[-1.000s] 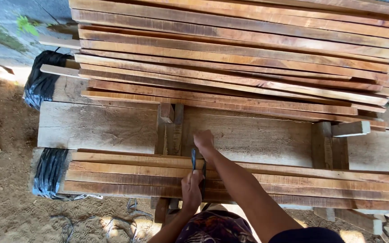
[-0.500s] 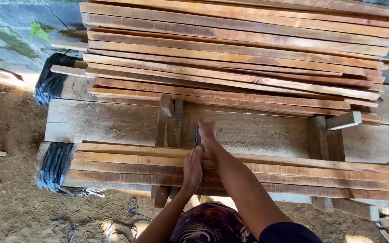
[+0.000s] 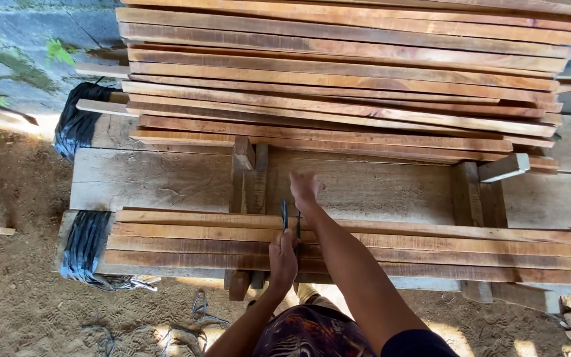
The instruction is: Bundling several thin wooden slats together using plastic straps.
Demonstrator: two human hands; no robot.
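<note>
In the head view, the work looks to be in its middle: a large stack of reddish wooden slats lies piled across the far side of a rough plank bench, while a smaller, flatter row of slats lies along the near edge, just in front of the person. Judging from how they lie, many slats in the far pile are yet to be handled and only a few sit in the near row. The left hand is closed around the handle of a thin dark tool, apparently a pair of pliers or snips, whose tip stands over the near slats; what it grips, if anything, is too small to tell. The right hand reaches further, its fingers curled down and resting on the bench plank just beyond the near row, holding nothing visible. Black plastic wrapping covers the bench's left ends.
</note>
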